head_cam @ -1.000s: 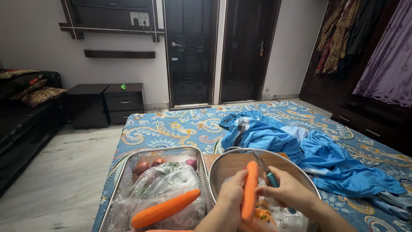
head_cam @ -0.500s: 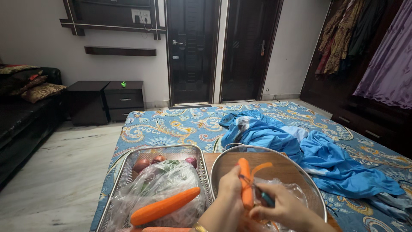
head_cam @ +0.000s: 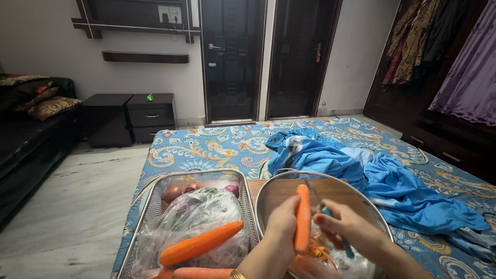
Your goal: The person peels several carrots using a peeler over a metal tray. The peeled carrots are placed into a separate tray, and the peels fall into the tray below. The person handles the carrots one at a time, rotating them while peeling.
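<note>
Your right hand (head_cam: 345,231) is gripping the teal-handled peeler (head_cam: 330,227) higher along the carrot (head_cam: 303,218) than half a second ago. Your left hand (head_cam: 281,225) is closing around the carrot, holding it upright over the round steel bowl (head_cam: 268,192), beside the mesh tray (head_cam: 150,206) on the bed (head_cam: 217,147).
</note>
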